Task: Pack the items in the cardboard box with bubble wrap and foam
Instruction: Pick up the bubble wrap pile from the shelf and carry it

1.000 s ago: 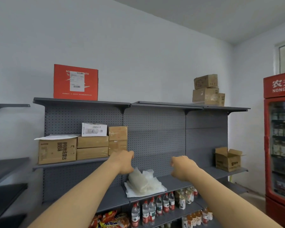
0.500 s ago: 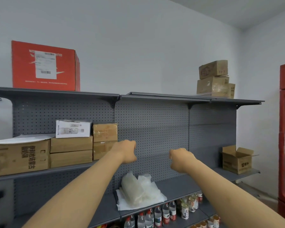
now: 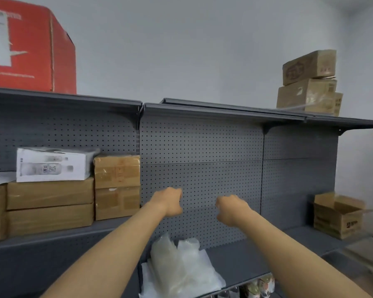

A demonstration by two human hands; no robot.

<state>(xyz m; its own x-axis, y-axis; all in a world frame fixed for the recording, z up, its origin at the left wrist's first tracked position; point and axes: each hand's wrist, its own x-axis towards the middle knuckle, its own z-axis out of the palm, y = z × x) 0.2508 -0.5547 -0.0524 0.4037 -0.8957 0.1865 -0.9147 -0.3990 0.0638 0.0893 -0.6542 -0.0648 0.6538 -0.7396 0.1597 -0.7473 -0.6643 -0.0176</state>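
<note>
Both hands raised before the grey pegboard shelving.

The left hand (image 3: 169,201) and right hand (image 3: 230,208) are curled into loose fists, gripping nothing. Bubble wrap (image 3: 181,267) lies on the shelf (image 3: 246,259) below them; an open cardboard box (image 3: 338,216) sits far right.

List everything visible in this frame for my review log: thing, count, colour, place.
red box: 1, red with a white label, top shelf, left
stacked cartons: 2 clearly seen, with part of another showing behind; brown; top shelf, right
white carton: 1, white, on the flat brown boxes, middle shelf, left
sealed brown boxes: about 5, brown, middle shelf, left
open cardboard box: 1, brown, flaps up, shelf at right
bubble wrap: 1 pile, translucent white, shelf below the hands
bottles: blurred, count unclear, lowest shelf at the bottom edge
shelving: 1 unit, dark grey pegboard, against the wall
left hand: closed, empty
right hand: closed, empty
</note>
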